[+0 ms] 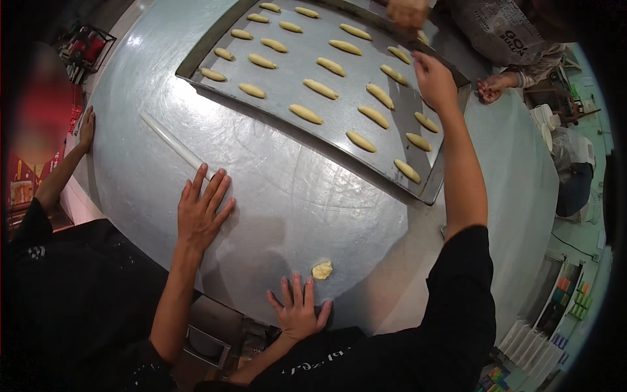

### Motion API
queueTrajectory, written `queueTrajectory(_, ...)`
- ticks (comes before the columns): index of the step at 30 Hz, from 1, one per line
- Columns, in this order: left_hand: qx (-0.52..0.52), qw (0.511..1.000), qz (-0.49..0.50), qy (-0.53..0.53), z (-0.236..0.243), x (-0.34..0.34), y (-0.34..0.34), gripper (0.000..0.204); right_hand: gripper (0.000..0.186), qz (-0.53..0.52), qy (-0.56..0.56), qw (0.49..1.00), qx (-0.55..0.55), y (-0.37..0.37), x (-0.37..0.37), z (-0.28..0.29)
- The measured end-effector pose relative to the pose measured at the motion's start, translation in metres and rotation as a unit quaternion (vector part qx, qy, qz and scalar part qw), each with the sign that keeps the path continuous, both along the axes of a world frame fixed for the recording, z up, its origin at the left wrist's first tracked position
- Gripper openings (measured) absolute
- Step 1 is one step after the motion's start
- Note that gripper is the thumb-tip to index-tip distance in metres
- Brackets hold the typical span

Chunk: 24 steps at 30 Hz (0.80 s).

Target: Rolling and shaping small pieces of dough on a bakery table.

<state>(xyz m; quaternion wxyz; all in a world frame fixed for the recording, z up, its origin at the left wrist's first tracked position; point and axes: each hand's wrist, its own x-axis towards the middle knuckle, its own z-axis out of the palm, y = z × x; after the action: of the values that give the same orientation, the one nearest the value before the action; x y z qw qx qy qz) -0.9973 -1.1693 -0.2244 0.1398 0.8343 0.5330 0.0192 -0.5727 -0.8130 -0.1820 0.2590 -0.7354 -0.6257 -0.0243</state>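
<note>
- L hand (298,313): laid flat on counter (287,212) by its near edge, fingers spread wide, nothing gripped.
- Dough lump (322,270): placed nr counter's near edge, just beside L fingertips; contact can't be told.
- R hand (436,83): held over tray (285,95), twd its far R corner; fingers drawn narrow, but whether anything is held can't be told.
- Dough rolls (320,89): laid out in tray, which is set at counter's far side.
- Handling (est.): lump prob. light, soft, a bit tacky; best cupped or scooped from below. Rolls prob. soft & easily dented; best lifted lightly by the middle w/ fingertips, as thin ends could be stretched.
- Rolling pin (171,142): rested on counter twd its L side, touched by co-worker's hand (206,209).
- Count: 1 lump, 1 tray, 1 rolling pin, approx. 24 rolls seen; more may be hidden behind R hand/arm.
</note>
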Motion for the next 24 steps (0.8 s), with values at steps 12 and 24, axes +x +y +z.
queueTrajectory(12,0.017,0.997,0.030,-0.067,0.002,0.009,0.013,0.073,0.036,-0.189,-0.016,0.970,-0.153,-0.450,0.006,-0.032)
queueTrajectory(24,0.035,0.985,-0.049,-0.161,-0.007,0.022,0.081,0.049,0.032,-0.260,0.003,0.955,-0.141,-0.540,-0.141,-0.044)
